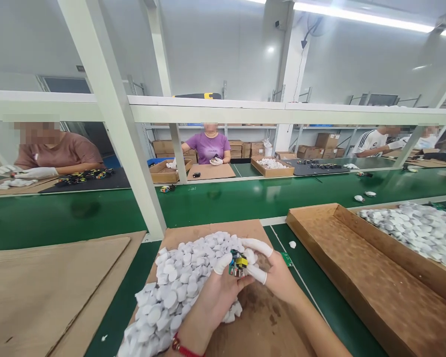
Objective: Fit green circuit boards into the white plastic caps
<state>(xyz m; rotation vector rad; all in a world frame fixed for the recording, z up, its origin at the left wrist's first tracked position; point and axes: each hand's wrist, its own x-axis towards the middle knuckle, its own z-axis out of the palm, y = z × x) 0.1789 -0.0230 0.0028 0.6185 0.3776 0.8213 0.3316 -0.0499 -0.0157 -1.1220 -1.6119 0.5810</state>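
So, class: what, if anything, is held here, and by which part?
A small circuit board, by its left side in the left hand; the right hand is at its right side, grip unclear.

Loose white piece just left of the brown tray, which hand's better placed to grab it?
Probably your right hand: it's nearer the white piece. Your left hand is farther left, though both are busy at the circuit board.

Our bare forearms reach up from the bottom edge and converge. Our left hand [223, 287] is closed in a grip, its white-covered thumb [223, 264] raised. Our right hand [273, 270] meets it from the right, index finger [258, 246] curved above the thumb [257, 273], both covered in white.
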